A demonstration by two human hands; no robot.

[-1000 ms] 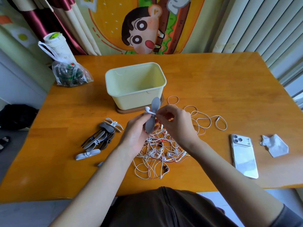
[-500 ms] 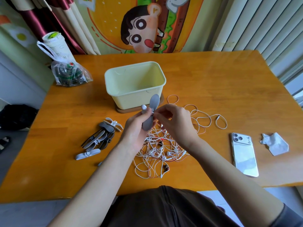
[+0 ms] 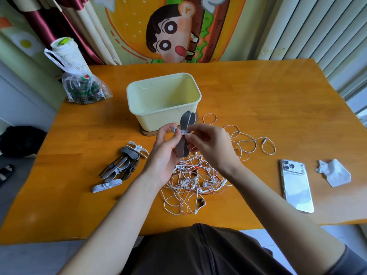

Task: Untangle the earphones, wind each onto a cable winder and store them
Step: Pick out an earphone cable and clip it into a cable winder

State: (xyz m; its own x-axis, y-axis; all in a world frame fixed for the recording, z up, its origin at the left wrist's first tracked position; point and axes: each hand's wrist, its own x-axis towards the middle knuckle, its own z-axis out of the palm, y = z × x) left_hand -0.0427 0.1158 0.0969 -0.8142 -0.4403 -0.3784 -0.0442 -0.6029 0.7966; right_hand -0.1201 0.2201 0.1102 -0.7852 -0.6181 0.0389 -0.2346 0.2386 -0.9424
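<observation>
Left hand [image 3: 165,155] grips winder [image 3: 186,122]; right hand [image 3: 208,144] pinches earphone cable [image 3: 183,133] at waist — slack pinch could let turns slip off.

The cable winder [image 3: 186,123] is showing dark grey, the box [image 3: 158,120] pale yellow, the table [image 3: 258,100] glossy orange wood grain. The earphones [image 3: 196,175] are mixing white cords with what seem red-and-white braided ones. The phone [image 3: 296,187] is gleaming silvery white.

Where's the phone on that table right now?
In the head view, the phone lies flat on the right side of the table, between the tangle of earphones and a crumpled tissue.
</observation>
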